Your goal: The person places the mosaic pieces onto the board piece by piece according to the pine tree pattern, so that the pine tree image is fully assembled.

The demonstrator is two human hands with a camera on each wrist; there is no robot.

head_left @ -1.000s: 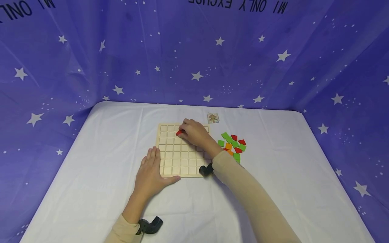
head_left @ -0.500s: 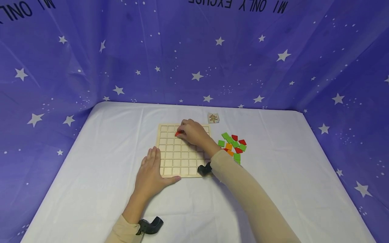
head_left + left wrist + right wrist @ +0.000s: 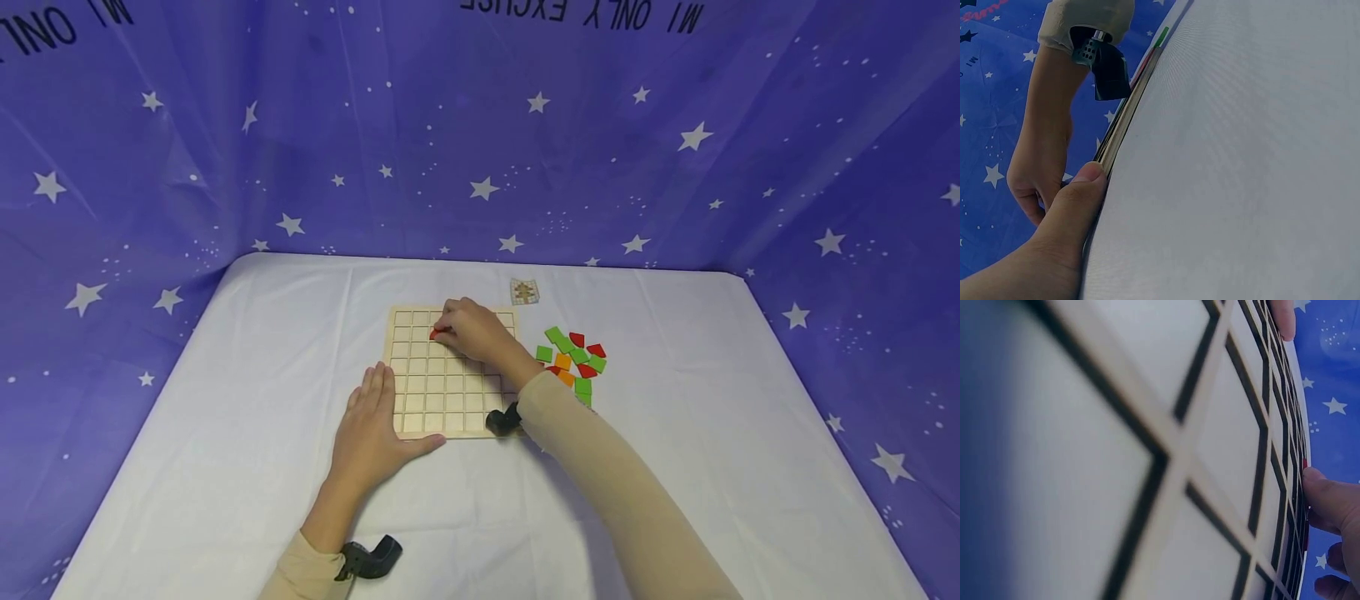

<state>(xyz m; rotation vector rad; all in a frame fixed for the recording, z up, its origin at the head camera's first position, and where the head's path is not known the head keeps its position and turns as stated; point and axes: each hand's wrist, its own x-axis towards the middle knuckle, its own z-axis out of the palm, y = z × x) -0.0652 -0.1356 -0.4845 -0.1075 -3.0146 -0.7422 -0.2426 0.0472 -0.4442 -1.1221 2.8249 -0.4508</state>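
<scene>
A light wooden board with a square grid (image 3: 455, 401) lies on the white table. The right hand (image 3: 476, 331) pinches a small red piece (image 3: 434, 334) between thumb and fingers over the board's upper part. In the right wrist view, that hand (image 3: 1338, 519) is at the right edge, with a bit of red at its fingertips. The left hand (image 3: 369, 429) lies with straight fingers along the board's left edge, its thumb at the near edge. In the left wrist view, the left thumb (image 3: 1075, 203) touches the board's side (image 3: 1124, 122).
Several green (image 3: 582, 386), red (image 3: 596, 350) and orange (image 3: 563, 362) pieces lie loose right of the board, partly behind the right forearm. A small patterned card (image 3: 525, 292) lies beyond the board's far right corner. A purple star-patterned cloth (image 3: 480, 133) rises behind the table.
The right hand, with the red piece, has moved slightly left and toward the near side over the board. The left hand stays at the board's edge.
</scene>
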